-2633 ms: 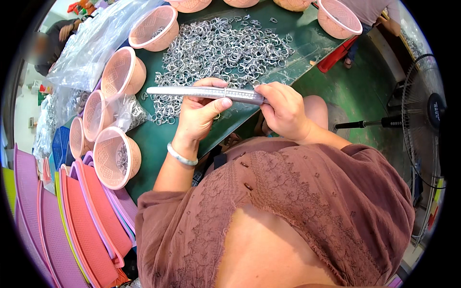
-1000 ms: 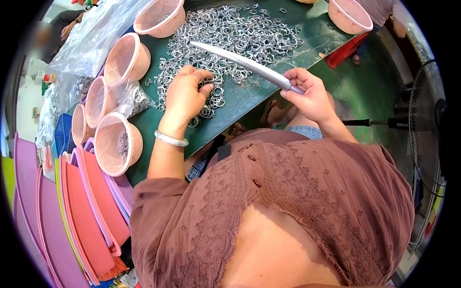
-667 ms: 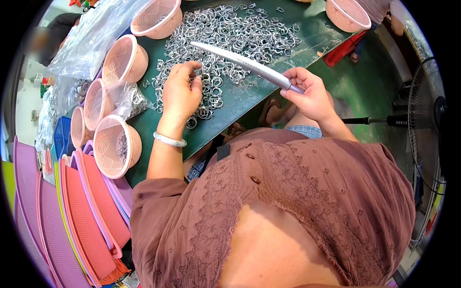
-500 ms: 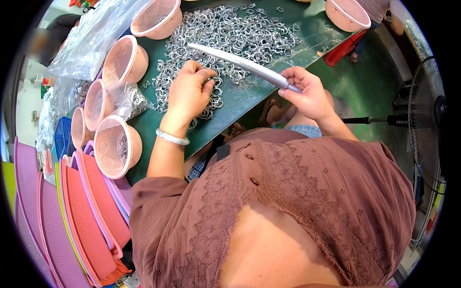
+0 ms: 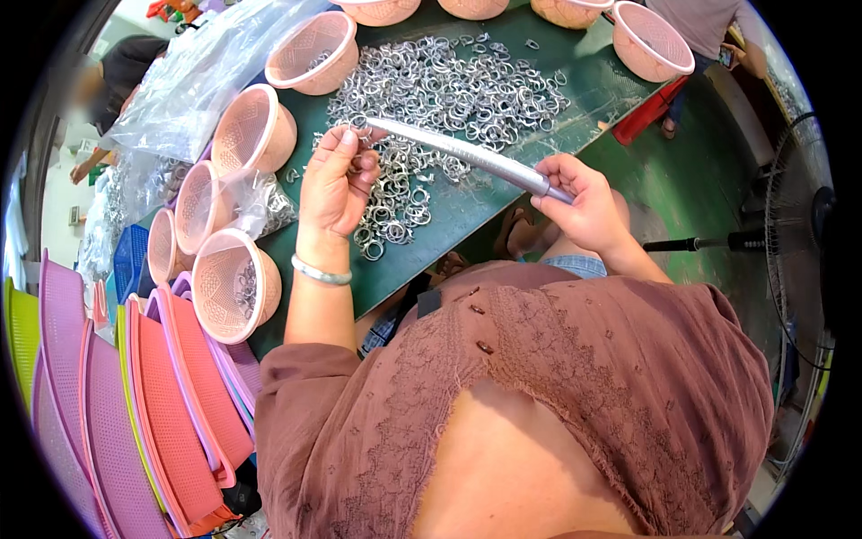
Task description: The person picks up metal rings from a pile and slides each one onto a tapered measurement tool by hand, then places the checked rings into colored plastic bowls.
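Observation:
A heap of small silver metal rings [image 5: 449, 85] covers the green table [image 5: 467, 211]. My right hand [image 5: 579, 202] grips the near end of a long silver rod [image 5: 467, 154] that is packed with stacked rings and slants up to the left. My left hand [image 5: 337, 184], with a silver bangle on the wrist, is raised at the rod's far tip, pinching a few loose rings between thumb and fingers right beside that tip.
Pink mesh baskets [image 5: 235, 283] line the table's left edge and far side, some with rings inside. Clear plastic bags [image 5: 206, 72] lie at the back left. Coloured flat trays [image 5: 135, 404] stack at the lower left. A standing fan [image 5: 799, 238] is at the right. Another person [image 5: 700, 22] sits far right.
My left hand left the rod, dipped into the ring heap, picked up rings and rose to the rod's tip. The rod tilted from level to slanting, held by the right hand alone.

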### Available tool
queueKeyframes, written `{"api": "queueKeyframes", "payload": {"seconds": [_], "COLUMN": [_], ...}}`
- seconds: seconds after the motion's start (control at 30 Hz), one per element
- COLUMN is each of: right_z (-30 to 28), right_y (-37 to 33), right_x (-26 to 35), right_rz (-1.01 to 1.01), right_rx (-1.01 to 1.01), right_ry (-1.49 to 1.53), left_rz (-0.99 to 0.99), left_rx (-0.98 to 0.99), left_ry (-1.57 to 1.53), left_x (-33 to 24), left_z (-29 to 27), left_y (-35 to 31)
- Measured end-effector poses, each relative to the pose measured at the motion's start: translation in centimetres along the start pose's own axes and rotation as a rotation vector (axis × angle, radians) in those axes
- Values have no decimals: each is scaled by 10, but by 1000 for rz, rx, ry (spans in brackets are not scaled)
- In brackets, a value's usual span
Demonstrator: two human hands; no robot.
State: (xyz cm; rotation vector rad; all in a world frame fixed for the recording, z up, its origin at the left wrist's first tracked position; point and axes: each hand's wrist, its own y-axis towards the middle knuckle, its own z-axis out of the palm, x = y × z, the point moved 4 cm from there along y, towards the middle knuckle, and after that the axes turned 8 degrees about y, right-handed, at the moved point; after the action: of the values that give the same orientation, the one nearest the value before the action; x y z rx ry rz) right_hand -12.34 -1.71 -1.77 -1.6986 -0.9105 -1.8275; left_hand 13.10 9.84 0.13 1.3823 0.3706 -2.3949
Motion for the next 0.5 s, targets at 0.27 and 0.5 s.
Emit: {"api": "queueKeyframes", "payload": {"seconds": [0.27,0.5], "right_z": [6,15], "right_y": [0,-1], "right_x": [9,20], "right_rz": [-59,-187], "right_rx": [7,-26], "right_ry": [-168,-273], "left_rz": [62,65], "left_rx": [57,88], "left_ry": [-109,231], "left_x": [1,10], "left_z": [1,21], "left_y": [-4,-10]}}
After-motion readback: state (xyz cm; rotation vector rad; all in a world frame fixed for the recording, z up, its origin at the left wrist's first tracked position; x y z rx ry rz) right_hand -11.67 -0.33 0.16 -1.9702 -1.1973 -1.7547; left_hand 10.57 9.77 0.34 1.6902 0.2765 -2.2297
